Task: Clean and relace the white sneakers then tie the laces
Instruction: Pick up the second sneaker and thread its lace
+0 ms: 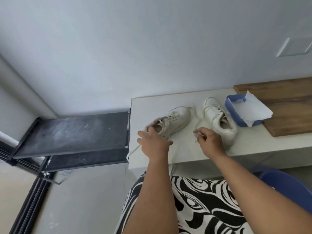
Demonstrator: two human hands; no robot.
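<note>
Two white sneakers stand on a white counter point(152, 105). The left sneaker point(175, 119) points away to the right, and my left hand point(152, 141) reaches over its heel with fingers spread, touching the heel rim. The right sneaker point(219, 122) stands to the right, heel toward me. My right hand point(208, 138) sits just left of that heel, its fingers curled and pinching the end of a white lace point(196, 122) that runs up between the shoes. Another lace point(135, 150) from the left sneaker trails off the counter's near-left corner.
A blue plastic tray point(232, 109) holding white paper sheets stands right of the shoes, partly on a wooden board point(287, 105). A dark shelf rack point(72, 132) adjoins the counter's left side. A blue chair point(290, 186) is at lower right.
</note>
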